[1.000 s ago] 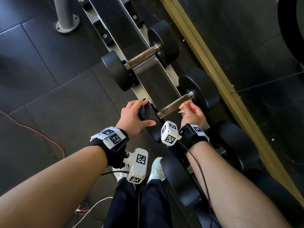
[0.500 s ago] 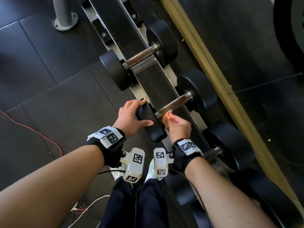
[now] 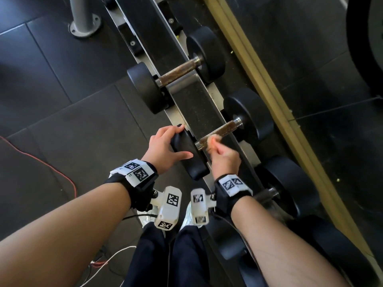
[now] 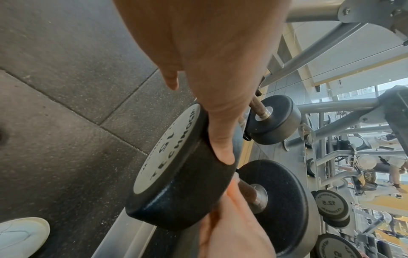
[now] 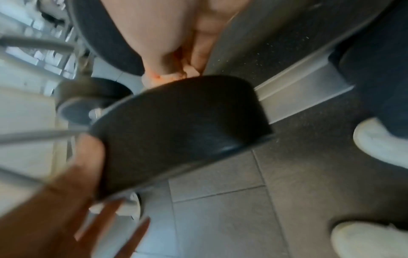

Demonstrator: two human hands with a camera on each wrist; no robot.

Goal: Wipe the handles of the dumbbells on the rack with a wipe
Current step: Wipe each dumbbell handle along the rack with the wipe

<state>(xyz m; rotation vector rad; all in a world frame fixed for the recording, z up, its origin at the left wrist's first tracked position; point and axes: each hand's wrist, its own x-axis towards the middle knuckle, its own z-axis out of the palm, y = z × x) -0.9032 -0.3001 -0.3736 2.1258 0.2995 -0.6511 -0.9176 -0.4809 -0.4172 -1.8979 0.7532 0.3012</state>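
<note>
A black dumbbell lies across the rack, its rusty brown handle running between two round heads. My left hand grips the near head, fingers over its top and thumb along its side; the left wrist view shows the thumb on that head. My right hand pinches a small crumpled wipe against the handle's near end, close to the near head. The right wrist view is blurred; the wipe shows pale behind the head. A second dumbbell's handle lies farther along the rack.
Larger dumbbells sit on the rack near my right forearm. A wooden ledge runs along the rack's far side. A grey post base stands on the dark rubber floor, with a red cable at left and my white shoes below.
My right hand slid the wipe from the handle's far end to its near end, then slightly back up. The left hand stayed on the near head.
</note>
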